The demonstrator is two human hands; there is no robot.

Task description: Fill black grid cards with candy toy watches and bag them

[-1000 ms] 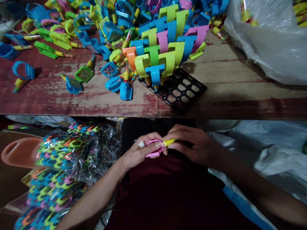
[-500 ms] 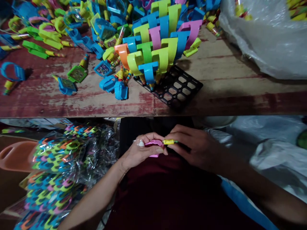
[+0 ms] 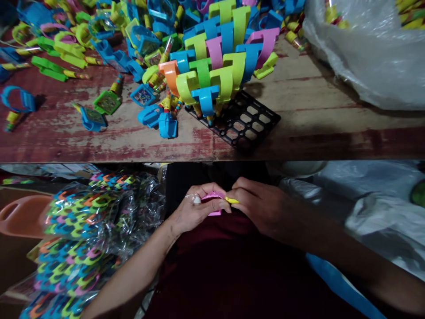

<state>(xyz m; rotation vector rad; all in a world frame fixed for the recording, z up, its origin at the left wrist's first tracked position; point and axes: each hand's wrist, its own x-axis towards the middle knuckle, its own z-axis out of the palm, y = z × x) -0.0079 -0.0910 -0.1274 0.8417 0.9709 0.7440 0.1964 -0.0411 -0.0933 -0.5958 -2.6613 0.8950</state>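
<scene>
Over my lap, just below the table edge, my left hand (image 3: 194, 210) is closed round a pink toy watch (image 3: 215, 195), thumb and fingers on its band. At the watch's right end sits a small tube with a yellow wrapper (image 3: 233, 200). My right hand (image 3: 265, 204) pinches this tube, its fingertips covering most of the far end. Both hands nearly meet there. Whether the tube is fixed into the watch cannot be made out.
On the worn wooden table (image 3: 318, 137), a black grid rack (image 3: 239, 141) holds several upright toy watches (image 3: 205, 98). More watches lie heaped behind and left. A plastic bag (image 3: 368, 57) stands at right. Bagged watches (image 3: 69, 266) and an orange stool (image 3: 28, 215) are lower left.
My right hand has moved slightly left, its fingers closing further over the yellow tube, which now shows less and tilts down to the right. My left hand keeps the pink watch almost in place.
</scene>
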